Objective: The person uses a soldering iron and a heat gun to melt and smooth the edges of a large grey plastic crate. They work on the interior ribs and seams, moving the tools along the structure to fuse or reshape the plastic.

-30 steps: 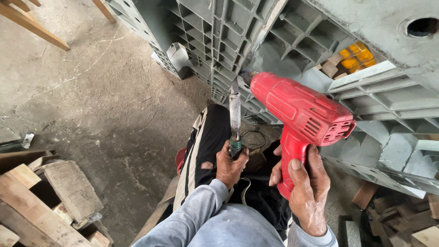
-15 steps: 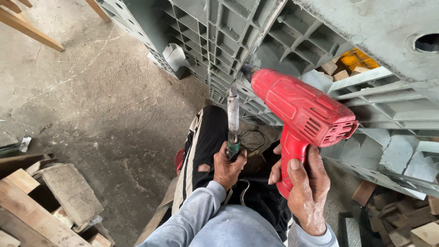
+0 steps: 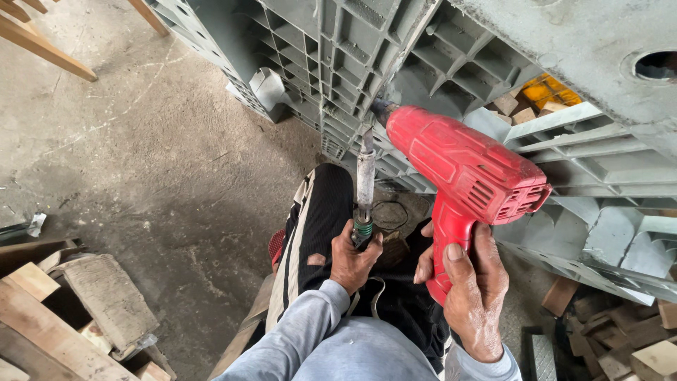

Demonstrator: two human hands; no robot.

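Right hand (image 3: 471,289) is wrapped tight around the grip of a red power drill (image 3: 462,169), fingers closed, thumb up the side of the handle; drill sits right of centre, nose aimed up-left. Left hand (image 3: 355,257) is fisted around the green-banded lower end of a grey metal rod (image 3: 365,176), which stands near upright at frame centre, just left of the drill nose.

Bottom edge: grey sleeves (image 3: 310,331), cut off by the frame. Below the hands, a leg in dark trousers with a pale side stripe (image 3: 317,219); a red bit shows beside it, too hidden to identify.

Rod's top end and the drill's chuck both run into the grey ribbed plastic panel (image 3: 317,63) across the upper centre; cannot tell whether either touches it, or whether rod meets chuck, since the junction is dark and crowded.

Lower left: worn wooden boards (image 3: 92,296), partly out of frame. Lower right: wood offcuts (image 3: 620,346), jumbled. Left: bare concrete floor (image 3: 141,155). Upper right: a grey slab with a round hole (image 3: 656,65), and yellow blocks (image 3: 546,92) half hidden behind the ribs.
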